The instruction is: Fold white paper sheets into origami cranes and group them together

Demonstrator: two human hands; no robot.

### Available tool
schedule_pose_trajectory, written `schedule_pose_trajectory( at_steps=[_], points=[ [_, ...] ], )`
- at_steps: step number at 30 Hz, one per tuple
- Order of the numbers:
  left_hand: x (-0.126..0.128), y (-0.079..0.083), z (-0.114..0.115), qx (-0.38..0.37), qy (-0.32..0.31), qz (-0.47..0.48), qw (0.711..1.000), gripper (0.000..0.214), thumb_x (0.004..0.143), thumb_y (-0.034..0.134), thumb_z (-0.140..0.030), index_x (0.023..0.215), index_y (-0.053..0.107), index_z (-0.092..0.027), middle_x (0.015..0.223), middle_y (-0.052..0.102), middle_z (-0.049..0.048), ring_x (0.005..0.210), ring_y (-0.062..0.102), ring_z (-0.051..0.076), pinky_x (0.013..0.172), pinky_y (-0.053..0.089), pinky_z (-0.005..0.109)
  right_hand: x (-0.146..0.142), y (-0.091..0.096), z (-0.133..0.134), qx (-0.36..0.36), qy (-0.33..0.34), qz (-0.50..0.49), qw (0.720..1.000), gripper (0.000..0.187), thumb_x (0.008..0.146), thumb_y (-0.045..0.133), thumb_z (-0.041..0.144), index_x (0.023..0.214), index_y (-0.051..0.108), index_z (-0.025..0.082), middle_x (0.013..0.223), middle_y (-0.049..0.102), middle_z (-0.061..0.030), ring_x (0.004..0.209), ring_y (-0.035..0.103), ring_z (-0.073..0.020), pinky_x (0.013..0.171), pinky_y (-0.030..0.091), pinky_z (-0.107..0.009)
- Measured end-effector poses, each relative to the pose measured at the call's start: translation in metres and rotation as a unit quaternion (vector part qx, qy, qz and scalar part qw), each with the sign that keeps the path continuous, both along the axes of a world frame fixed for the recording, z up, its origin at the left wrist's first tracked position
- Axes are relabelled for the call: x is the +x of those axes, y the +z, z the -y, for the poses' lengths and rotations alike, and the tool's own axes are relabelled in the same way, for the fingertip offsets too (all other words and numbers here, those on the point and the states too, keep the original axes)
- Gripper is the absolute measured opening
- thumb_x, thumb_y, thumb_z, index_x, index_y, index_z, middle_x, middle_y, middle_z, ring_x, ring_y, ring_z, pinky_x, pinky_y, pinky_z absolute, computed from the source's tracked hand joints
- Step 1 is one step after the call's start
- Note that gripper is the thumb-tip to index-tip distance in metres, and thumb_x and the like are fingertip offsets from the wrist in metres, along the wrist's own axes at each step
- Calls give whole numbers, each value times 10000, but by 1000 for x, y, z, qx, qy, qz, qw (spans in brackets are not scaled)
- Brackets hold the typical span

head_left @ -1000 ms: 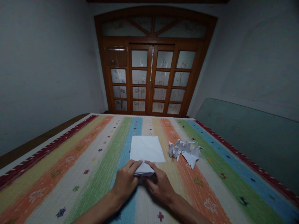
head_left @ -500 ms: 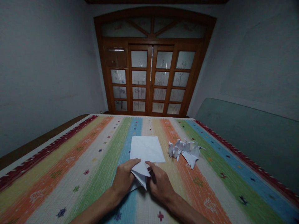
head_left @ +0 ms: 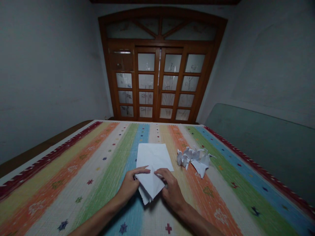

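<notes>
White creased paper [head_left: 150, 186] pinched, both hands.

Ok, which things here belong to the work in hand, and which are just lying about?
In hand: folded paper, gripped by left hand and right hand.
Lying about: flat white sheet behind it; heap of folded paper figures to its right; striped cloth underneath; wooden door beyond.

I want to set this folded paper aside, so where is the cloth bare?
Bare: the striped cloth left of the flat sheet, out to the red border, and right of the paper figures. Crowded: the centre, where the left hand and right hand hold the folded paper.
</notes>
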State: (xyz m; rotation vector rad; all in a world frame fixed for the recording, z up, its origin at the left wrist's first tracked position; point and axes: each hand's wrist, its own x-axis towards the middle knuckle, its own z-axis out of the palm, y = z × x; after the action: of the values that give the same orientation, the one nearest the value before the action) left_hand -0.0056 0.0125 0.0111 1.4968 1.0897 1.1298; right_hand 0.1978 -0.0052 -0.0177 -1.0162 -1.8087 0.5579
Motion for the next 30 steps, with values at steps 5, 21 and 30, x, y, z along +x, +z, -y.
schedule_pose_trajectory(
  at_steps=[5,21,30],
  points=[
    [-6,-6,-2,48,-61,-63,995,396,714,601,-66,1041,784,-194,1395,601,141,1254,599,289,1029,505,438,10,-1,-7,16,-36,17,999,498,675,469,-62,1018,710,207,1037,631,-78,962,638,-219,845,524,-331],
    [-20,11,8,236,-206,-325,892,439,768,816,-304,1185,696,-241,1311,652,114,1324,477,327,1117,387,524,32,12,-7,38,97,218,970,480,690,571,-15,1107,704,183,1105,634,-105,1038,589,-247,919,514,-383],
    [-26,2,0,257,-176,-297,903,208,907,643,-204,1083,750,-234,1156,751,85,1212,589,271,1056,453,449,39,16,-11,42,107,217,969,389,762,592,34,1087,746,184,1073,675,-102,1003,623,-232,902,527,-375]
  ],
)
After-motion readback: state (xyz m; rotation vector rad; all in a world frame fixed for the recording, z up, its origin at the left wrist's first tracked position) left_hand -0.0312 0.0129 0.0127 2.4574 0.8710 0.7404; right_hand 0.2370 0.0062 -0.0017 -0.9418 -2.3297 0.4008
